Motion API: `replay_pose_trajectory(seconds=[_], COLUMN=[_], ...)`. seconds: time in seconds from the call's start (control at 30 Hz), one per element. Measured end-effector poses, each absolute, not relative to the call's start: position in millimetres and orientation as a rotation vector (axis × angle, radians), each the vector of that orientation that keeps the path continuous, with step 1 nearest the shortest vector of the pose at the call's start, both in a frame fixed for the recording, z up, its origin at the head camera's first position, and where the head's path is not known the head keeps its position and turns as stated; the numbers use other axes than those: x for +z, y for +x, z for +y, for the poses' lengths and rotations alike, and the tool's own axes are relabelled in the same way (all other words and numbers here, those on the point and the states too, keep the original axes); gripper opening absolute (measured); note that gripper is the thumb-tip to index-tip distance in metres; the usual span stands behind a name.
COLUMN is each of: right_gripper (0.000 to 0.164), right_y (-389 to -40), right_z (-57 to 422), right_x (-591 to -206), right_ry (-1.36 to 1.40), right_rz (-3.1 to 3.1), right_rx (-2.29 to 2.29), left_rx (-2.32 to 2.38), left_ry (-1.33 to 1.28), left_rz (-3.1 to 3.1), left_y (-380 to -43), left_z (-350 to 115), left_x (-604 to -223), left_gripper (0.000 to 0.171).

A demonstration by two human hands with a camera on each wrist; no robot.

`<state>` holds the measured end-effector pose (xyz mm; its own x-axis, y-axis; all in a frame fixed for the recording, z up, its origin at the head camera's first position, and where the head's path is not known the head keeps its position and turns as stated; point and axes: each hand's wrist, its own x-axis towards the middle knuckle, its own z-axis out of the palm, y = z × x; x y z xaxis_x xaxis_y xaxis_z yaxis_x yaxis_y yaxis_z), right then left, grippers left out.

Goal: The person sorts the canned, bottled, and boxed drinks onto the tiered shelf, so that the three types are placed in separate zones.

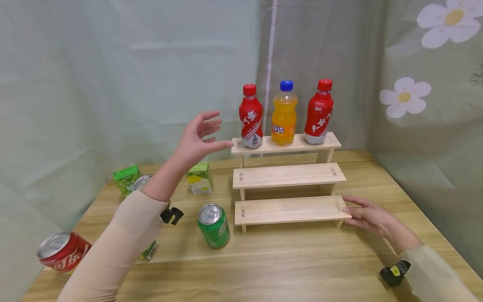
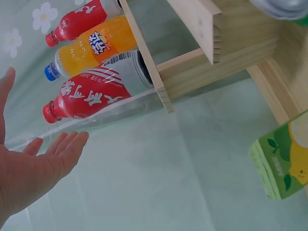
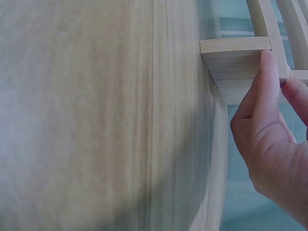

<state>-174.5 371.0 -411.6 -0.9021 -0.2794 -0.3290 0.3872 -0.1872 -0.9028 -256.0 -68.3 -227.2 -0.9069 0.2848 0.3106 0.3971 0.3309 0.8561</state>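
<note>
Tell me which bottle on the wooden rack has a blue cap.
The clear plastic bottle of orange drink, in the middle; the left red plastic bottle and right red plastic bottle are capped in red.

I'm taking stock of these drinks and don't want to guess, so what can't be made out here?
- Head view: most of the silver-topped can's body, hidden by the left arm.
- Head view: most of the small green carton, also behind that arm.
- Left wrist view: part of the lemon carton, cut off by the right edge.
- Right wrist view: parts of the right hand and wooden stand, beyond the right edge.
</note>
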Motion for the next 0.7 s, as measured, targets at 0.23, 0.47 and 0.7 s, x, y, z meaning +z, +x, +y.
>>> replay_pose_trajectory(seconds=[0.23,0.47,0.7], right_gripper=[0.030,0.030,0.029], right_y=[-176,-176,-175], right_z=[374,375,374], right_x=[-412,-411,-412], right_ry=[0.135,0.144,0.137], right_rz=[1.651,1.670,1.669], right_rx=[-2.134,-2.132,-2.135], left_rx=[-1.643,-1.523,-1.563], left_ry=[-0.722,-0.835,-0.884], left_rz=[-2.480,-2.525,-2.539], left_y=[-240,-229,-222], left_z=[-86,-95,-107], left_x=[-240,-264,-296], left_gripper=[0.074,0.075,0.076])
